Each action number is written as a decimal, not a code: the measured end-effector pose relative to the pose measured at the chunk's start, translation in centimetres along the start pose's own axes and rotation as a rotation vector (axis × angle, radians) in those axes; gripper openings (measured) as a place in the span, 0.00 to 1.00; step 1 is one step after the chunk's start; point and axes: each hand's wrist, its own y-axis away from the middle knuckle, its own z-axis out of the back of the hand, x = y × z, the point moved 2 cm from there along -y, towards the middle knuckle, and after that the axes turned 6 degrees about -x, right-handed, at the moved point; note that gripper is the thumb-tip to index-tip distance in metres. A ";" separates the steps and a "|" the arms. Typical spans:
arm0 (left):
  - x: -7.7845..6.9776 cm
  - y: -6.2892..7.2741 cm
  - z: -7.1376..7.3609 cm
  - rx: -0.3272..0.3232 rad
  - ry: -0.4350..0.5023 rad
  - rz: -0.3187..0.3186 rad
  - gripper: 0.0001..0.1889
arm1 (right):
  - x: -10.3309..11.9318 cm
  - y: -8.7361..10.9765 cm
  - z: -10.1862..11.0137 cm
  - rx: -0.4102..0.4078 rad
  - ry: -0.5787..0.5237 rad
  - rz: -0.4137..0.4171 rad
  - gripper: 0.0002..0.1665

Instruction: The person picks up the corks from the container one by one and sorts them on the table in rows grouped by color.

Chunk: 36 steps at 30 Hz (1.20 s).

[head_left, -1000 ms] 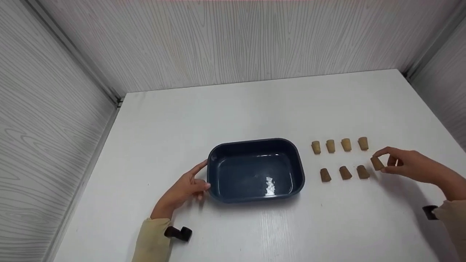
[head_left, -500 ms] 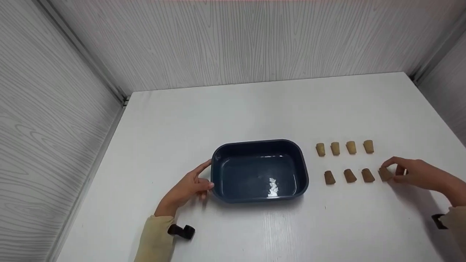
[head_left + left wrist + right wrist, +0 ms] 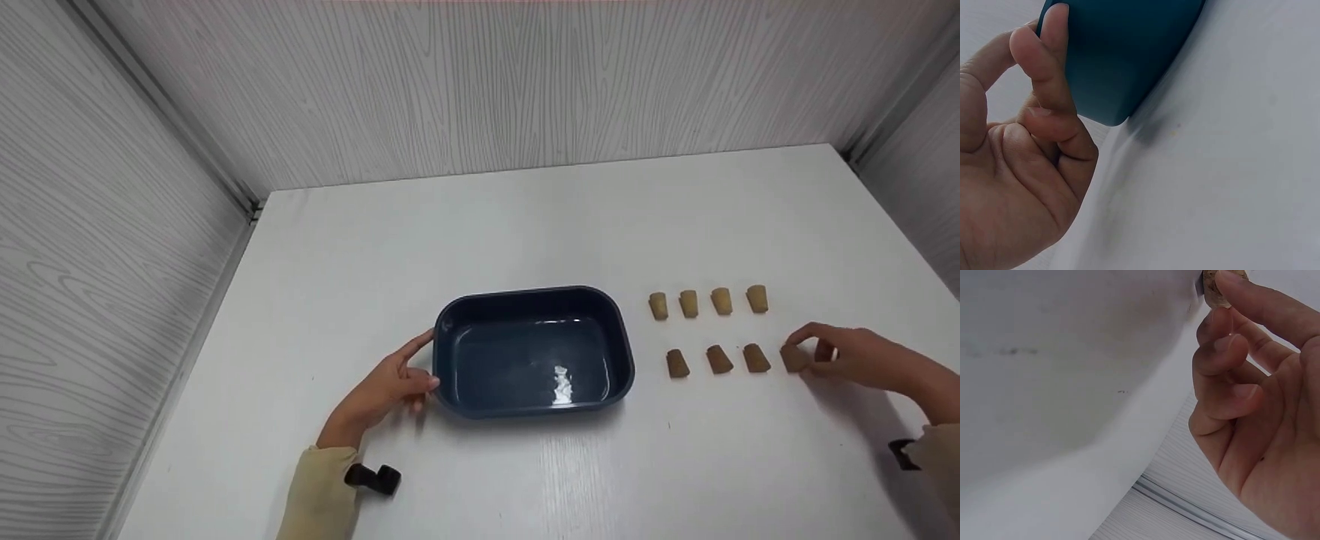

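Note:
In the head view a dark blue rectangular baking dish [image 3: 534, 411] stands mid-table. At its left end my left hand [image 3: 382, 390] pinches the rim with thumb and fingers; the left wrist view shows fingertips against the outer wall of the dish [image 3: 1117, 62]. To the right, my right hand [image 3: 855, 358] holds a brown tapered cork stopper [image 3: 793, 358] between thumb and index finger, low at the right end of a row of three darker cork stoppers [image 3: 718, 360]. That cork [image 3: 1216, 291] is partly cut off at the top of the right wrist view.
Behind the darker row lies a second row of several lighter cork stoppers [image 3: 689, 304], right of the dish. All rest on a white table [image 3: 465, 240], with grey wood-grain panels [image 3: 510, 82] at the back and both sides.
My right hand has lowered its cork stopper into line with the darker row. During the last half second it has barely moved. The left hand stays at the dish; the view has shifted slightly.

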 end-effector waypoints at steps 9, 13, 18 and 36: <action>0.0 0.0 0.1 -0.001 -0.019 -0.008 0.44 | 0.0 0.2 -0.2 -0.010 -0.010 -0.001 0.24; 0.1 0.0 0.2 0.001 -0.009 -0.002 0.44 | 0.1 0.3 -0.2 -0.023 -0.017 0.009 0.24; 0.2 -0.2 0.1 0.005 -0.003 0.000 0.44 | 0.0 0.3 -0.1 -0.022 -0.014 -0.004 0.25; -5.0 1.3 1.4 -0.456 -0.413 -0.121 0.32 | 3.9 1.6 2.8 -0.537 -0.020 0.149 0.24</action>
